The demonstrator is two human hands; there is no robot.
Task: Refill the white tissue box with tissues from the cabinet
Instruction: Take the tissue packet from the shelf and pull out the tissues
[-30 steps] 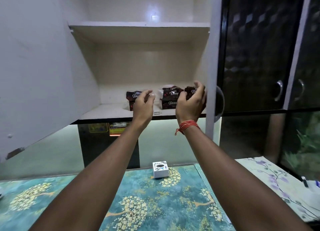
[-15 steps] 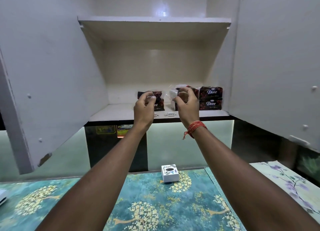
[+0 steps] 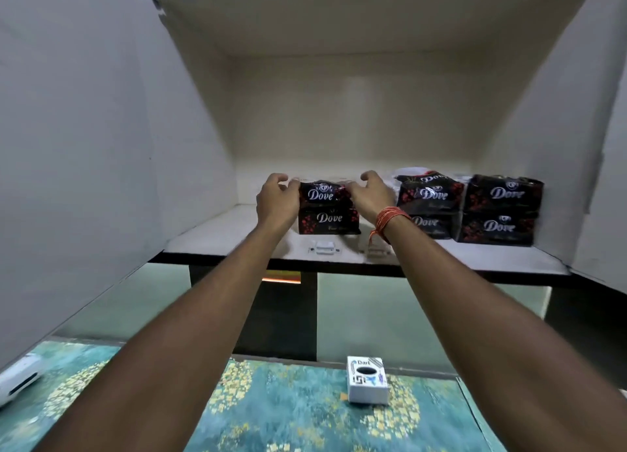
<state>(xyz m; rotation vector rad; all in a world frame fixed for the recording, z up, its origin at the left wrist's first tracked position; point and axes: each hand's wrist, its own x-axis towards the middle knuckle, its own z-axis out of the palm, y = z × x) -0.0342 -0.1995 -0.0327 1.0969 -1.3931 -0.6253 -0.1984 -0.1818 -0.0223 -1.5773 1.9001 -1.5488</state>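
Open cabinet doors are framing a pale shelf (image 3: pixel 237 227) at frame centre, where the left hand (image 3: pixel 276 202) and right hand (image 3: pixel 368 193) are closing on the top tissue pack's (image 3: pixel 320 193) ends. Probably soft, light, slippery wrapper. White tissue box (image 3: pixel 368 389) is sitting at lower centre.
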